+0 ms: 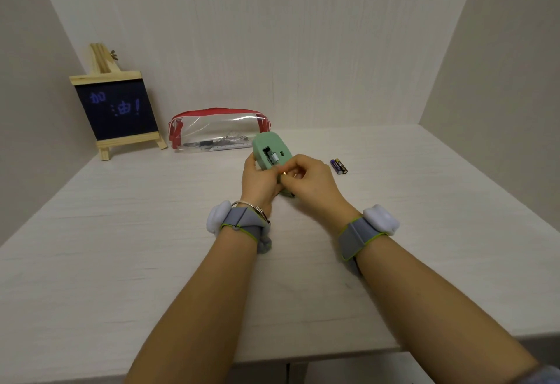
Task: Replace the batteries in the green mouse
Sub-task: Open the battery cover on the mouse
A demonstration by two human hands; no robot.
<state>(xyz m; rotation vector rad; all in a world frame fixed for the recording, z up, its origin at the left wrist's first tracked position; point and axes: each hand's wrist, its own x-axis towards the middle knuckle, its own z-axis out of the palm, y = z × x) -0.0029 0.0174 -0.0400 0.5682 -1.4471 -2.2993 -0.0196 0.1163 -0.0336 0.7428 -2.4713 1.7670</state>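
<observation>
Over the middle of the pale wood-grain table [151,232]: mint-green plastic computer mouse [269,145], underside up, battery bay open, gripped from the left by left hand [257,179], fingers curled round its body. Right hand [307,179] at the bay's near end, fingers [291,170] pinched tight on a small brass-tipped item, probably a battery. Just right of the hands, two dark cylindrical batteries [338,166] lying together on the table.

Risks: polarity reversed if seated without checking the marks; slip from the pinch, then a roll across the table; loose pair mixed up, fresh with spent.

Hard to make out: pinched item mostly covered; bay contents unclear; green piece [286,193] under the hands, possibly the cover.
</observation>
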